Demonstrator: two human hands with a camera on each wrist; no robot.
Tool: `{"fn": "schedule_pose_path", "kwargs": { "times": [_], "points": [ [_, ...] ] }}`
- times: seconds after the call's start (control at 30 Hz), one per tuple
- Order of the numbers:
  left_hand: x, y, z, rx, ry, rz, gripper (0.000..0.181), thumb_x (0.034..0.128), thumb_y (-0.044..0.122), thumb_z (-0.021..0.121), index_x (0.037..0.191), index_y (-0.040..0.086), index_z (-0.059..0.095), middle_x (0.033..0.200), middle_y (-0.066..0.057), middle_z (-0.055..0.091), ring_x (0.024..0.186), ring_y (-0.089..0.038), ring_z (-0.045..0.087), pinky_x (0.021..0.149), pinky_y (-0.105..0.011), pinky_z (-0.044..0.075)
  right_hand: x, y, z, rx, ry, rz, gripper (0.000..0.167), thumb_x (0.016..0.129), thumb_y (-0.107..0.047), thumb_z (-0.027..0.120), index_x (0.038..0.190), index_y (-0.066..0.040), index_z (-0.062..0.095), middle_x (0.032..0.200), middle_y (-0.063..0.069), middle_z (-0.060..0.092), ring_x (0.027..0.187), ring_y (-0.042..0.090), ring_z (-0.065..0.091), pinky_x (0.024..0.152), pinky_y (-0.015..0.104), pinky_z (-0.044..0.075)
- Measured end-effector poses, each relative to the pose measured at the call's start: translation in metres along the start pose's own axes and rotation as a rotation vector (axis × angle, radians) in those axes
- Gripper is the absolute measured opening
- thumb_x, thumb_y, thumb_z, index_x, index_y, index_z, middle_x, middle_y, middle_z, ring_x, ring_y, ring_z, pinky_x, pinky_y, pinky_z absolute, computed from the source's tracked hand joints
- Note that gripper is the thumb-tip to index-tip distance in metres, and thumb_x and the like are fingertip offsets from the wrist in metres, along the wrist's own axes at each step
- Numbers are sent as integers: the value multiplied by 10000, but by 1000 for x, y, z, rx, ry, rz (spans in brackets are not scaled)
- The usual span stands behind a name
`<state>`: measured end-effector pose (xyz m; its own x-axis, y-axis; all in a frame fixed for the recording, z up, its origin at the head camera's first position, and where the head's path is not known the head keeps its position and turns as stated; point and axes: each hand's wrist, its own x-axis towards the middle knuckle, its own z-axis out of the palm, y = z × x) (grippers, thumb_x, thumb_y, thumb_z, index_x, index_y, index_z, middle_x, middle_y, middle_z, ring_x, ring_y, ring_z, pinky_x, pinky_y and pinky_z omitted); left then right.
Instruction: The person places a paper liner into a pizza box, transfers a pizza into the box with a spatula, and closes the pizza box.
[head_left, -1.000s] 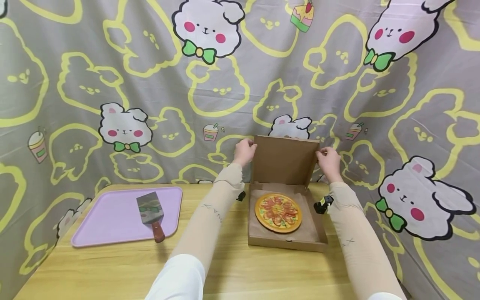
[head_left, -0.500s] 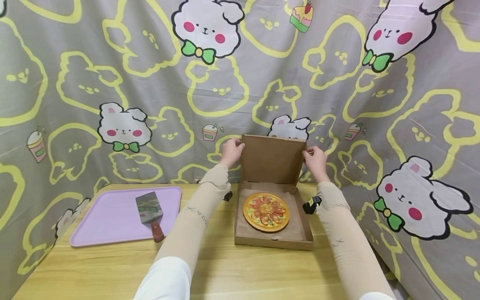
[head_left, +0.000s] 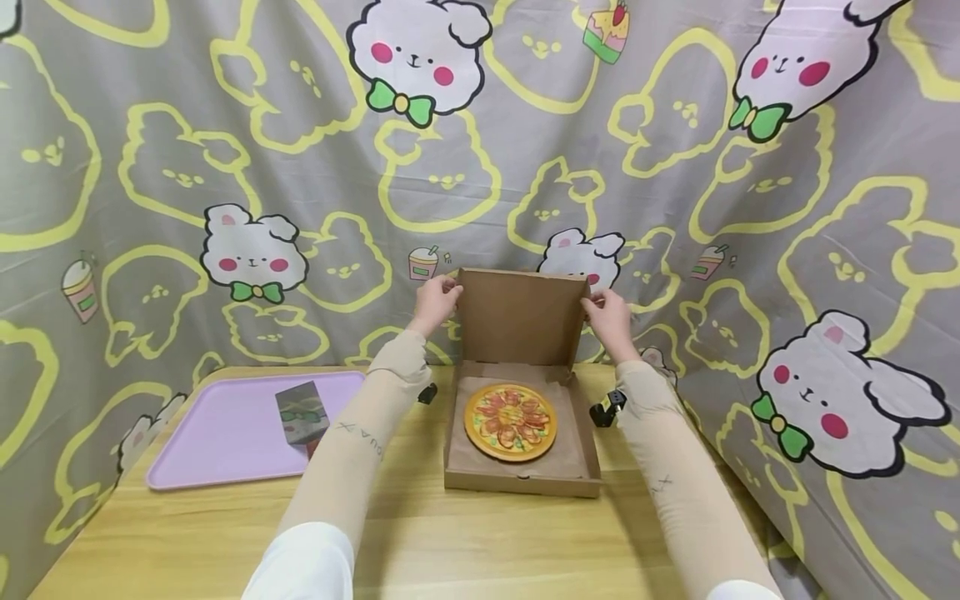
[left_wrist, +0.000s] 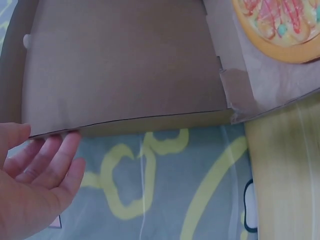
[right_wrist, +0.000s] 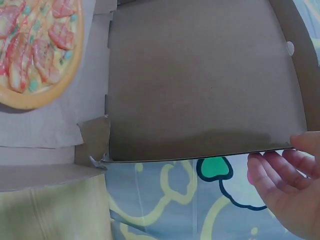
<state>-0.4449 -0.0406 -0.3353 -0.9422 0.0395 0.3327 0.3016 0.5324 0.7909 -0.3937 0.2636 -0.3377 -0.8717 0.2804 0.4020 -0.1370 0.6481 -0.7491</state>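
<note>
A brown cardboard pizza box (head_left: 522,483) lies on the table with its lid (head_left: 521,321) standing up at the back. Inside, a round toy-like pizza (head_left: 510,421) with an orange rim rests on brown paper. My left hand (head_left: 437,306) pinches the lid's left edge near the top corner. On the opposite side, my right hand (head_left: 609,321) pinches the right edge, also near the top. Both wrist views show thumb on one side of the cardboard and fingers on the other, at the left hand (left_wrist: 42,175) and at the right hand (right_wrist: 290,180).
A pale purple tray (head_left: 217,433) sits at the left of the wooden table (head_left: 480,550). On it lies a spatula (head_left: 302,414) with a wide metal blade, its reddish handle mostly hidden behind my left forearm. A patterned curtain (head_left: 450,183) hangs behind the table.
Both hands have shifted left together, and the pizza box has slid left across the table with its lid still upright. My left forearm now covers most of the spatula's handle.
</note>
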Motion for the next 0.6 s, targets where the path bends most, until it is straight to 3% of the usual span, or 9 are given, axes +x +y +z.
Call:
{"fn": "schedule_pose_path", "kwargs": {
  "times": [0.1, 0.2, 0.3, 0.43, 0.6],
  "points": [
    [1, -1, -5, 7, 1, -5, 277, 975, 208, 576, 1153, 7, 645, 1043, -174, 718, 868, -300, 706, 793, -369, 555, 2, -2, 0, -33, -5, -24, 205, 940, -147, 576, 982, 46, 632, 860, 209, 683, 510, 14, 534, 574, 170, 451],
    [3, 0, -7, 22, -5, -2, 285, 979, 218, 569, 1166, 16, 642, 1061, -161, 720, 861, -284, 708, 822, -372, 557, 5, -3, -2, -45, -10, -31, 208, 937, -142, 579, 980, 52, 637, 829, 207, 684, 490, 8, 521, 558, 166, 438],
    [4, 3, -10, 24, -7, 9, 298, 979, 217, 567, 1184, 12, 640, 1070, -163, 721, 839, -292, 711, 840, -377, 557, 7, -6, -4, -44, -13, -27, 217, 941, -140, 576, 997, 60, 640, 884, 247, 701, 541, 156, 639, 519, 139, 434],
    [5, 9, -14, 39, -10, 17, 310, 982, 211, 563, 1202, 5, 636, 1087, -172, 717, 837, -299, 709, 836, -386, 559, 10, -10, -7, -41, -23, -22, 234, 954, -144, 569, 1025, 69, 633, 986, 286, 702, 741, 358, 716, 525, 109, 432],
    [2, 15, -20, 54, -31, 20, 304, 985, 201, 559, 1203, 1, 631, 1120, -173, 710, 834, -295, 720, 790, -381, 573, 11, -12, -11, -44, -44, -16, 237, 965, -160, 568, 1030, 60, 626, 1003, 276, 703, 793, 371, 718, 553, 114, 447]
  ]
}}
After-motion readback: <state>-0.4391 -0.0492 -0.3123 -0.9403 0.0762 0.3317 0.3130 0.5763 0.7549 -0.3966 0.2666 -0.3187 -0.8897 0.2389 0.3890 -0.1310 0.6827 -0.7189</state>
